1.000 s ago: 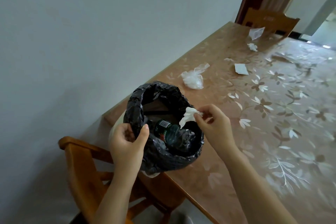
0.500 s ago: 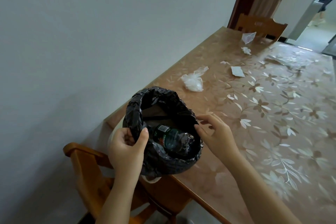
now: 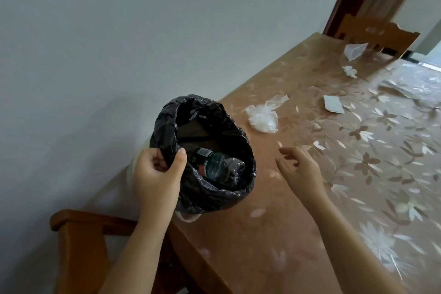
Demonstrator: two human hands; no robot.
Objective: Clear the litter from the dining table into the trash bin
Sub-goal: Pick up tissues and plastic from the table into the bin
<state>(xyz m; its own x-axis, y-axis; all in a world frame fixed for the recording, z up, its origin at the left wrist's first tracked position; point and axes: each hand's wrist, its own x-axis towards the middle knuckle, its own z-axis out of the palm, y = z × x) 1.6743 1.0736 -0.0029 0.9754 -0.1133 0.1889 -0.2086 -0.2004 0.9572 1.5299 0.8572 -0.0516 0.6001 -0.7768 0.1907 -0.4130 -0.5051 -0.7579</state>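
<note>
Clearly the left hand [image 3: 156,174] is there to steady things: thumb and curled fingers pinch the near rim of the black liner [image 3: 167,122] that lines the trash bin [image 3: 188,216], which holds its mouth wide and tilted towards the person. The bin sits at the near corner of the dining table [image 3: 262,234], pulled in close so that litter has only a short way to travel. Whether it rests fully on the tabletop or is partly carried by that hand, I cannot tell.

The right hand [image 3: 300,172] hovers over the table just beside the bin, fingers loosely spread and holding nothing. My guess is it is free to go for the next piece.

Inside the bin lies a plastic bottle [image 3: 214,164] on its side. Its dark green label has a white barcode patch and a touch of red, but the lettering is too small to read.

Litter not yet cleared lies further along the table:
- a crumpled clear plastic bag [image 3: 262,117], nearest the bin
- a white paper slip [image 3: 333,104], with no print I can make out
- a crumpled tissue [image 3: 349,71]
- a clear wrapper [image 3: 354,50] at the far end

A wooden chair [image 3: 78,234] stands below the bin, and a second chair [image 3: 374,33] at the far end.
</note>
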